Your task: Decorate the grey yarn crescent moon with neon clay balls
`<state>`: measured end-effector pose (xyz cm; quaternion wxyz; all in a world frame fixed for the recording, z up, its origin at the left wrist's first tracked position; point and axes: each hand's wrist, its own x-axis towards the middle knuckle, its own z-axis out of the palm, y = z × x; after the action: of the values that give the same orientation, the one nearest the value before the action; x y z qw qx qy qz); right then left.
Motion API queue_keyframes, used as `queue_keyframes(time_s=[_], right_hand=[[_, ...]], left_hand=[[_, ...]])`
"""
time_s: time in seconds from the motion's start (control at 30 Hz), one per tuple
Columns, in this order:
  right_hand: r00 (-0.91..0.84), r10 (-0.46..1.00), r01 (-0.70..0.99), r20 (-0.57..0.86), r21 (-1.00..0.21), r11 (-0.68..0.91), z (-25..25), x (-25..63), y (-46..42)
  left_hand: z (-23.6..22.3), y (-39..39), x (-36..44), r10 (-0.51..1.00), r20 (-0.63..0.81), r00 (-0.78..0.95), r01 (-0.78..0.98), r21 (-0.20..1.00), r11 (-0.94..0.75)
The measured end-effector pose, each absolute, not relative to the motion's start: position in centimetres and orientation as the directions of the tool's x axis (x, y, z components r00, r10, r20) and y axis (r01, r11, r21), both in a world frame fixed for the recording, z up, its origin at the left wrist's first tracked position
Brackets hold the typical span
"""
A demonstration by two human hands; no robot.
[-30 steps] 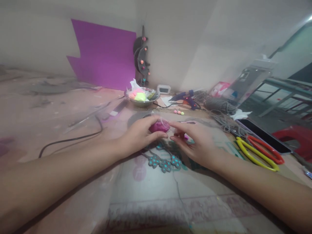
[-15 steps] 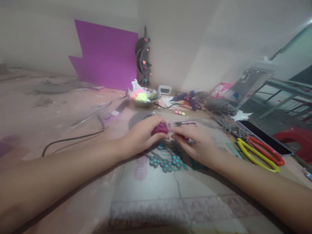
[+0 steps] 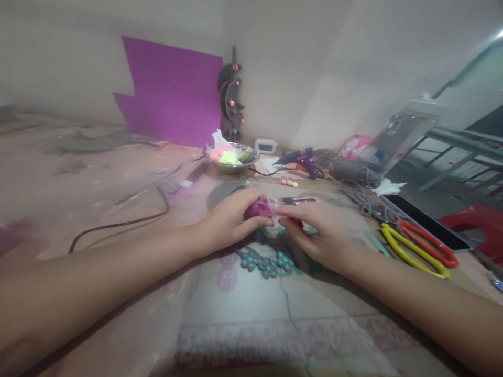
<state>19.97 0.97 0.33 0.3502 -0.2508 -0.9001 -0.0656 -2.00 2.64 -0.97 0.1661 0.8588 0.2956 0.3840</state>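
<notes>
Purple board (image 3: 173, 94) stands against the wall, left of and behind the metal bowl (image 3: 231, 167), the landmark here. On the near side of that bowl, the left hand (image 3: 238, 217) curls its thumb and fingers around a magenta bundle (image 3: 258, 210) in clear wrapping. The right hand (image 3: 314, 225) is on the near side too, farther right, its thumb and index fingertips a little apart beside the wrapping; whether they grip any of it, I cannot tell. Well to the bowl's right and nearer the camera lie a dark-screened phone (image 3: 428, 222) and scissors with yellow and red handles (image 3: 414, 251). A ball of grey yarn (image 3: 356, 173) rests right of the bowl, and a blue glue gun (image 3: 301, 158) sits between the two. The bundle, smaller, is in front of the bowl and slightly to its right. Nearer still are grey flower shapes with turquoise dots (image 3: 268, 267). Smallest, three coloured beads (image 3: 290, 183) lie to the bowl's right, slightly nearer.
</notes>
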Motion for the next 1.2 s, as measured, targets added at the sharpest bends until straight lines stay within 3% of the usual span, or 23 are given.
queue_keyframes(time_s=[0.13, 0.47, 0.7, 0.93, 1.2], right_hand=[[-0.684, 0.407, 0.479, 0.606, -0.047, 0.877, -0.32, 20.10, 1.32], [-0.731, 0.472, 0.446, 0.494, -0.177, 0.877, -0.32, 19.86, 1.43], [-0.650, 0.384, 0.468, 0.656, -0.052, 0.882, 0.13, 19.98, 1.15], [-0.607, 0.482, 0.558, 0.632, -0.094, 0.825, -0.13, 20.30, 1.35], [-0.667, 0.451, 0.425, 0.592, -0.195, 0.884, -0.44, 20.01, 1.64]], left_hand=[[-1.18, 2.61, -2.09, 0.638, 0.554, 0.534, 0.374, 0.522, -0.766], [-1.02, 2.24, -1.84, 0.615, 0.536, 0.579, 0.345, 0.522, -0.780], [-0.79, 2.28, -1.97, 0.620, 0.557, 0.552, 0.382, 0.493, -0.782], [-0.99, 2.74, -2.18, 0.675, 0.569, 0.469, 0.426, 0.523, -0.738], [-0.94, 2.43, -2.05, 0.658, 0.543, 0.521, 0.425, 0.504, -0.752]])
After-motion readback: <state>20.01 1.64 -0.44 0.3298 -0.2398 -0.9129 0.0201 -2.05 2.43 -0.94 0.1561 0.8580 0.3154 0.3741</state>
